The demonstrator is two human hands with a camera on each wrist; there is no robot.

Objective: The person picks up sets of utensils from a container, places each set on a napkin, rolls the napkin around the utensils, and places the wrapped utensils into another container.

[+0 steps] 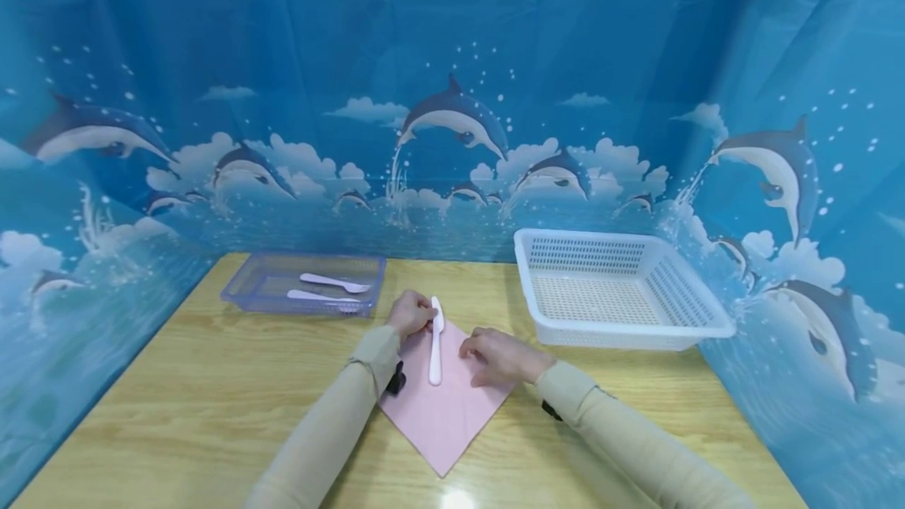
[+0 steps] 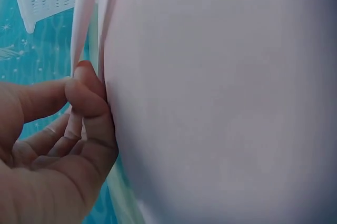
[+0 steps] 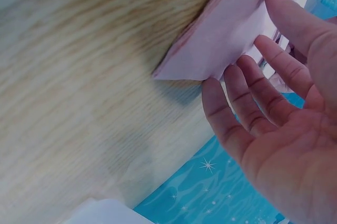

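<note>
A folded pink napkin [image 1: 444,422] lies on the table, one corner toward me. White plastic cutlery [image 1: 434,360] lies lengthwise on it, a knife-like blade at its far end. At the far left edge of the napkin is my left hand [image 1: 410,314], beside the cutlery's far end. Its thumb and index finger pinch a pink napkin layer [image 2: 87,19] in the left wrist view. My right hand [image 1: 503,356] rests at the right corner with fingers spread and gently bent. In the right wrist view, thumb and fingertips touch the napkin [image 3: 221,45] near its edge.
A clear purple tray [image 1: 261,305] with a white fork [image 1: 332,283] and a white knife [image 1: 318,297] stands at the back left. At the back right is a white perforated basket [image 1: 629,334]. A blue dolphin-print curtain [image 1: 452,38] surrounds the wooden table [image 1: 212,415].
</note>
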